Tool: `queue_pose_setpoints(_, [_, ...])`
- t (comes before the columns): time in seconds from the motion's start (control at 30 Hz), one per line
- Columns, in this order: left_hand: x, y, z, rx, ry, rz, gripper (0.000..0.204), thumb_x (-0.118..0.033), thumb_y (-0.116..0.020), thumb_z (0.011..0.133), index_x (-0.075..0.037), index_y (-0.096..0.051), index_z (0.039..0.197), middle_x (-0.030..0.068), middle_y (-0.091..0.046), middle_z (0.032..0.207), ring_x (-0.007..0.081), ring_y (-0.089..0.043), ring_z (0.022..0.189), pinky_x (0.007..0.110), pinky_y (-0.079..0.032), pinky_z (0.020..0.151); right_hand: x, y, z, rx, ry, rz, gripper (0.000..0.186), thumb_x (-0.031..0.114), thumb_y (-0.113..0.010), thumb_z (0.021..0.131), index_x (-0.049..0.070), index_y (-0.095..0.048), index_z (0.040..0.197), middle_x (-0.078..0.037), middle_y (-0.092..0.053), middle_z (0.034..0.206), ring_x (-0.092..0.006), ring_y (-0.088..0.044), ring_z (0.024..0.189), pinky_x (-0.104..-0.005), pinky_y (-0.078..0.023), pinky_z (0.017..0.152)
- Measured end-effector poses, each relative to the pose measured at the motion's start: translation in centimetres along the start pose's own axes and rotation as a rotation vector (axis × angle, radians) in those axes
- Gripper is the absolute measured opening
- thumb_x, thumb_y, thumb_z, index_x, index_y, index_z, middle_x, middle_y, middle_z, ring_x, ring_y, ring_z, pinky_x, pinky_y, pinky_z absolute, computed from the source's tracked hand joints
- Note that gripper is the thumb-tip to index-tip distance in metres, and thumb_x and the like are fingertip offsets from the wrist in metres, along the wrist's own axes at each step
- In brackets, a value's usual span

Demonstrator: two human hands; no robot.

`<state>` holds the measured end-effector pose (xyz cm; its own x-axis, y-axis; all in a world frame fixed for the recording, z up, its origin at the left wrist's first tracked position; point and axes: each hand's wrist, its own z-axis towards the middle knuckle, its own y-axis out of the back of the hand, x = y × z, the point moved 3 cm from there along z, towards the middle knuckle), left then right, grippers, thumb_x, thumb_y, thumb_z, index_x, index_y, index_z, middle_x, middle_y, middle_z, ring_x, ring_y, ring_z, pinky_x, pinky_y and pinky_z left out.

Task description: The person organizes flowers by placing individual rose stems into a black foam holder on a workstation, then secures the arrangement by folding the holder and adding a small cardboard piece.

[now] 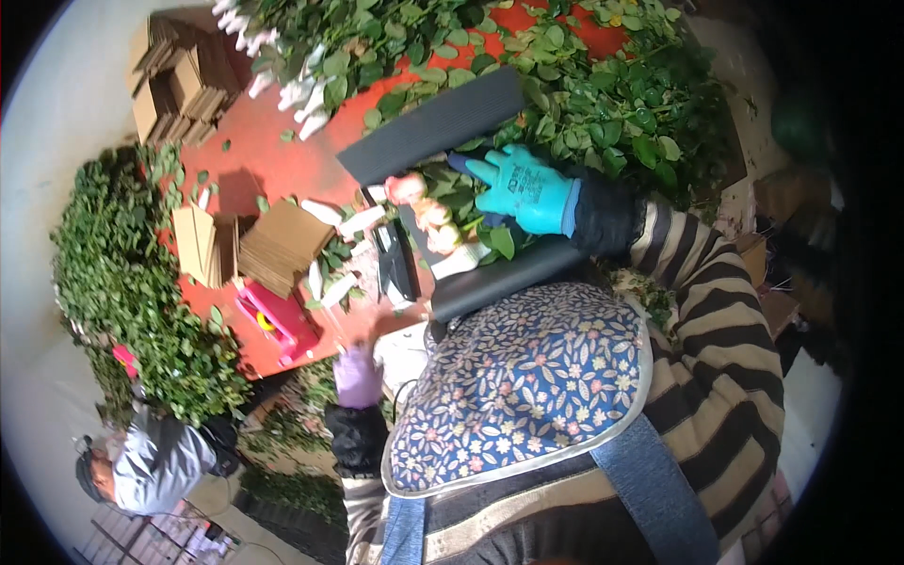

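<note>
From my end I see several roses (431, 215), their blooms pink, peach and yellowish, lying in a short row with heads leftward. Green leaves (460, 186) spread to their right. They lie sideways on the red bench (259, 137), between a dark ribbed board (433, 127) and a black bar (508, 275); I can't make out stems.

Dark, mostly illegible lettering (524, 185) marks the turquoise glove (546, 209) on the right hand (523, 191).

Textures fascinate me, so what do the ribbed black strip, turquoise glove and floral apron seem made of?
Ribbed black strip: matte, perhaps rubber or plastic, judging by fine ridges. Turquoise glove: probably rubber coated, smooth with a bluer cuff edge. Floral apron: likely printed cloth, matte, with pale edging.
</note>
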<state>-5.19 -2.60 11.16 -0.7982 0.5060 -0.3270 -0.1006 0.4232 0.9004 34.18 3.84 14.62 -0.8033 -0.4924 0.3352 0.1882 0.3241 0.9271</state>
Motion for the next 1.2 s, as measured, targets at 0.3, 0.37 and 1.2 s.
queue_pose_setpoints(0.3, [-8.2, 2.5, 13.5, 0.139, -0.231, -0.589, 0.023, -0.025, -0.072, 0.090, -0.002, -0.070, 0.095, 0.0173, -0.066, 0.084, 0.0367, -0.065, 0.085, 0.043, -0.051, 0.074, 3.3, 8.9, -1.4, -0.030, -0.067, -0.203, 0.053, 0.038, -0.069, 0.087, 0.016, -0.057, 0.133, -0.012, -0.059, 0.125, -0.0294, -0.064, 0.089, -0.0440, -0.051, 0.076])
queue_pose_setpoints(0.37, [-8.0, 1.9, 13.5, 0.097, -0.230, -0.635, 0.023, -0.025, -0.071, 0.090, -0.002, -0.070, 0.094, 0.0170, -0.066, 0.085, 0.0366, -0.065, 0.085, 0.043, -0.051, 0.074, 5.6, 10.2, -1.4, 0.051, -0.093, -0.304, 0.032, 0.031, -0.060, 0.092, 0.014, -0.063, 0.118, -0.004, -0.066, 0.073, -0.0277, -0.064, 0.063, -0.0424, -0.050, 0.059])
queue_pose_setpoints(1.2, [-9.8, 4.3, 12.8, -0.099, -0.547, -0.614, 0.033, -0.014, -0.058, 0.094, -0.017, -0.069, 0.125, 0.0104, -0.071, 0.108, 0.0312, -0.069, 0.094, 0.036, -0.054, 0.082, 3.1, 0.8, 1.7, 0.296, 0.221, 0.033, 0.009, 0.019, -0.067, 0.078, 0.013, -0.067, 0.085, -0.009, -0.066, 0.072, -0.0312, -0.067, 0.068, -0.0444, -0.050, 0.060])
